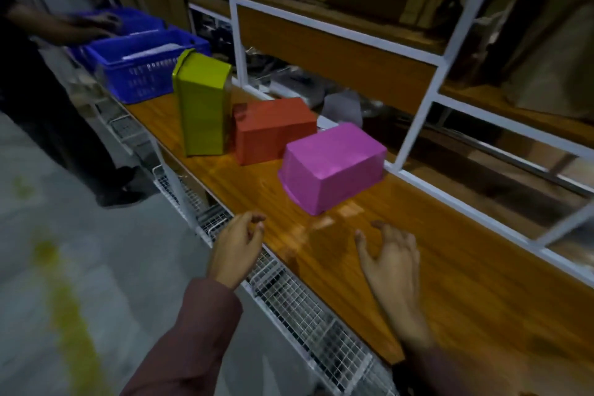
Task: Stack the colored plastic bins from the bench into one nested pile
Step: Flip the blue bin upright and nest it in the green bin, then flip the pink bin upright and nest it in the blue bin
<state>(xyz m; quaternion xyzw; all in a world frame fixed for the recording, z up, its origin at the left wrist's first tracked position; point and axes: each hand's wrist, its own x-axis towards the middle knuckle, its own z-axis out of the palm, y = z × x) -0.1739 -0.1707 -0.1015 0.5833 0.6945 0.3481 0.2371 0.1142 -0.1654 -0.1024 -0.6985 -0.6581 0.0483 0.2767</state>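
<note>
three colored bins on the wooden table [418, 283], none nested yet, so the task looks unstarted. pink bin [332, 167] is nearest, upside down, base up, rim on the table, tilted a bit toward the front edge. red bin [273, 130] is just behind it to the left, also bottom up, close to the pink one but contact unclear. yellow-green bin [202, 103] stands on end, touching or nearly touching the red bin's left side. all three still need flipping or aligning and nesting into one pile. left hand [236, 251] hovers at the front edge of the table, fingers loosely curled, holding nothing. right hand [390, 257] is above the table just in front of the pink bin, fingers spread and slightly bent, empty, not touching anything. likely about to reach for the pink bin. farther left, blue baskets [144, 67] sit at the table's far end, another person's hand [103, 21] on them. frame is motion blurred.
</note>
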